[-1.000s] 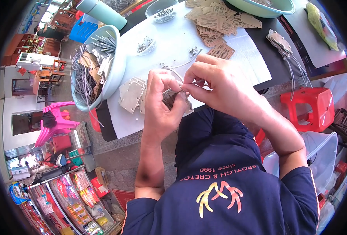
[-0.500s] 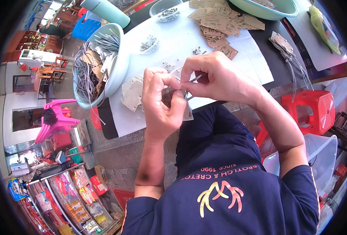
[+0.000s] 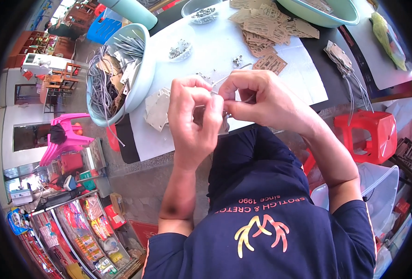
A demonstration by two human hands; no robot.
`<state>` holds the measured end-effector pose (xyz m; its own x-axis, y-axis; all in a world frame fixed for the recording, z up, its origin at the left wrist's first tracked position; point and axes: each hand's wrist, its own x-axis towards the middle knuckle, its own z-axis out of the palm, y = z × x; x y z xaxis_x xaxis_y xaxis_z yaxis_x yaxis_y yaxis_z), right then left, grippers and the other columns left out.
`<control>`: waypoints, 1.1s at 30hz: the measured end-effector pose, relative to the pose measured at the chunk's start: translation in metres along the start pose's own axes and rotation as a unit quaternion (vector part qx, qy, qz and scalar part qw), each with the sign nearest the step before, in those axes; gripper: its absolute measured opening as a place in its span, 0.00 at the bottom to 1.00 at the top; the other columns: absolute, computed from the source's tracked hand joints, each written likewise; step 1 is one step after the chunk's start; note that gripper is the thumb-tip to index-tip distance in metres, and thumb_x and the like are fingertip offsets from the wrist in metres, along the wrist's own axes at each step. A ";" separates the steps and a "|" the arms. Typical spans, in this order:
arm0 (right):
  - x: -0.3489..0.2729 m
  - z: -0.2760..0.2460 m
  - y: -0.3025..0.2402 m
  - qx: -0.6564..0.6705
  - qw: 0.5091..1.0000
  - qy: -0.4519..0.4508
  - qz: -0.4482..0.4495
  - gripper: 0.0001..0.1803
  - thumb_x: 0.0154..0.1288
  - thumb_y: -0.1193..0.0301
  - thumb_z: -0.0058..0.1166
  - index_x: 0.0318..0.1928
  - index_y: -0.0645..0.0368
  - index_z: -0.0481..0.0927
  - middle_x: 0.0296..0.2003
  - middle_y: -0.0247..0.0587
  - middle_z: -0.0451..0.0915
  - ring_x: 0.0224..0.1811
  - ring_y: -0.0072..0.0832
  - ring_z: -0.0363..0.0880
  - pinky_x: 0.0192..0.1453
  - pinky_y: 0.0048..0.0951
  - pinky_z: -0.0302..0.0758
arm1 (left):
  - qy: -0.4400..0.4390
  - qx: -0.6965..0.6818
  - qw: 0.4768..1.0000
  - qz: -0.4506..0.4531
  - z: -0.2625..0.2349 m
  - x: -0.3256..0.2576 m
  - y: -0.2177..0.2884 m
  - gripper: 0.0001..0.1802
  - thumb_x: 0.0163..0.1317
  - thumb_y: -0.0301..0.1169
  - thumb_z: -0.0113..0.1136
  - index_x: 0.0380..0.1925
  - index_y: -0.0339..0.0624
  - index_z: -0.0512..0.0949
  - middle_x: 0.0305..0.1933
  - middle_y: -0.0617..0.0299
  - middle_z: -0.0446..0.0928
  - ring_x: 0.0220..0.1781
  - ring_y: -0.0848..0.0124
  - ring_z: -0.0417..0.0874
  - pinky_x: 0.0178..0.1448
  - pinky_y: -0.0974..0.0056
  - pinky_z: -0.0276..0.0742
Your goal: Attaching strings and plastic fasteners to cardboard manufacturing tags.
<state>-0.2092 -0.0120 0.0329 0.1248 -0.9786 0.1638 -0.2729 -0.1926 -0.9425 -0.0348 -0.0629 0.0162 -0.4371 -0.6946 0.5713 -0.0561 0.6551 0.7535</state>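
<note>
My left hand [image 3: 194, 123] is closed in a pinch over the near edge of the table, around a small brown card [image 3: 198, 115] mostly hidden by the fingers. Thumb and fingers of my right hand [image 3: 266, 100] press together on a thin grey cord [image 3: 221, 81], whose loop rises above both hands. The fingertips of the two hands almost meet; what exactly lies between them is hidden. Pale cards [image 3: 157, 110] lie just left of my left hand. Beyond the hands, small metal pieces [image 3: 237, 60] are scattered on the white sheet [image 3: 210, 44].
A pale blue basin [image 3: 143, 79] of cords and cards stands left, near a bottle [image 3: 134, 11]. Two clear bowls [image 3: 182, 55] hold metal bits. Brown cards [image 3: 268, 35] are piled beside a green basin [image 3: 326, 16]. Corded cards [image 3: 340, 58] hang rightward above a red stool [image 3: 368, 135].
The right hand has shifted slightly down and toward the left hand, and the cord's loop now stands higher above the fingers. The card is more hidden; the view has shifted slightly.
</note>
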 end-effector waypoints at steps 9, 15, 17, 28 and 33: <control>0.001 -0.001 0.005 -0.123 0.985 0.058 -0.102 0.06 0.53 0.76 0.61 0.33 0.59 0.79 0.26 0.31 0.73 0.21 0.20 0.67 0.24 0.22 0.66 | -0.136 -0.217 0.930 -0.262 -0.014 0.001 0.000 0.08 0.65 0.27 0.57 0.40 0.38 0.69 0.37 0.62 0.75 0.41 0.77 0.76 0.48 0.68 0.73; 0.001 0.005 0.005 -0.129 0.986 0.074 -0.077 0.06 0.55 0.75 0.60 0.34 0.60 0.79 0.26 0.31 0.73 0.22 0.18 0.67 0.26 0.20 0.66 | -0.111 -0.199 0.935 -0.271 -0.009 0.003 0.002 0.06 0.60 0.25 0.57 0.36 0.37 0.72 0.36 0.63 0.76 0.43 0.76 0.74 0.48 0.68 0.71; 0.002 0.007 0.004 -0.136 0.984 0.087 -0.079 0.06 0.55 0.75 0.61 0.34 0.60 0.79 0.26 0.31 0.73 0.22 0.18 0.67 0.26 0.20 0.66 | -0.080 -0.194 0.942 -0.263 -0.005 0.004 0.000 0.05 0.59 0.24 0.57 0.34 0.37 0.72 0.35 0.64 0.76 0.41 0.76 0.75 0.47 0.68 0.72; -0.002 0.020 0.018 -0.092 0.954 0.263 -0.115 0.06 0.58 0.75 0.62 0.35 0.62 0.79 0.28 0.37 0.76 0.27 0.23 0.74 0.30 0.24 0.72 | 0.078 -0.193 0.937 -0.279 0.001 0.005 -0.008 0.04 0.56 0.21 0.57 0.27 0.39 0.72 0.28 0.67 0.75 0.32 0.82 0.72 0.39 0.73 0.70; -0.004 0.030 0.019 -0.059 0.964 0.248 -0.070 0.07 0.57 0.74 0.63 0.33 0.62 0.79 0.27 0.37 0.76 0.27 0.24 0.74 0.30 0.25 0.72 | 0.081 -0.170 0.949 -0.254 0.008 0.005 -0.007 0.04 0.56 0.21 0.57 0.27 0.39 0.72 0.28 0.67 0.74 0.32 0.82 0.71 0.40 0.73 0.70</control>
<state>-0.1866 -0.0096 0.0055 -0.2961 -0.8509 0.4339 -0.3977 -0.3032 -0.8660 -0.0435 -0.0686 0.0109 -0.2863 -0.9496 0.1278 0.0824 0.1085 0.9907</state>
